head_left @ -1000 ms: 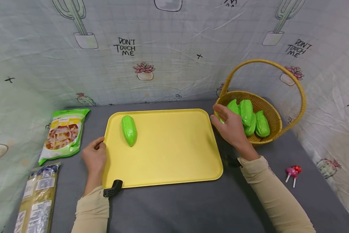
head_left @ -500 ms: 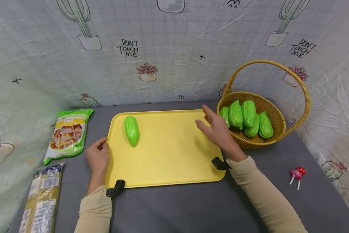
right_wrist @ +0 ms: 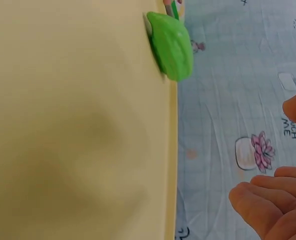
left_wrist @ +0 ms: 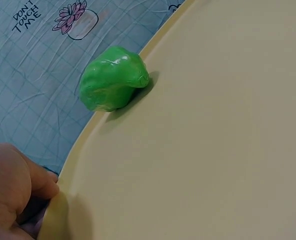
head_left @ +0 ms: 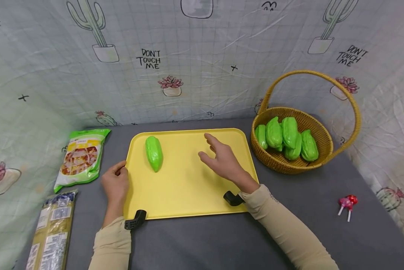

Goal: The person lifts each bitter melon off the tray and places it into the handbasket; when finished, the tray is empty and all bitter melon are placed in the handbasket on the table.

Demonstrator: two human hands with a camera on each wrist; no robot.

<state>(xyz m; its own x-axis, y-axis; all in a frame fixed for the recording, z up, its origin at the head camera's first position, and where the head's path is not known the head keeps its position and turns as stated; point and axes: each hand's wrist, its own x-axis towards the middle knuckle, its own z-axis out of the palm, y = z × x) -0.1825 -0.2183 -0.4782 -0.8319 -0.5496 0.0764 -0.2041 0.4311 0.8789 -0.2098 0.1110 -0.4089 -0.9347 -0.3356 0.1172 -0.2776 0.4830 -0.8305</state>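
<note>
A glossy green ridged fruit (head_left: 153,153), shaped like a starfruit, lies at the far left of the yellow tray (head_left: 185,195). The tray's left rim is pinched by my left hand (head_left: 116,182), whose fingertips (left_wrist: 49,189) sit right on the edge in the left wrist view. Over the right half of the tray hangs my right hand (head_left: 222,161), thumb and fingers spread apart with nothing between them. Right of the tray, a wicker basket (head_left: 283,168) holds several more green ridged fruits (head_left: 289,132).
A green and white food bag (head_left: 81,157) and a long clear-wrapped packet (head_left: 51,232) lie on the grey table at left. Two lollipops (head_left: 347,202) are near the right edge. The basket's tall handle (head_left: 353,108) arches up. A printed cloth (head_left: 202,82) hangs behind.
My right hand has moved left from beside the basket to above the tray, staying spread. My left hand keeps its hold on the tray rim. The head view has shifted slightly.
</note>
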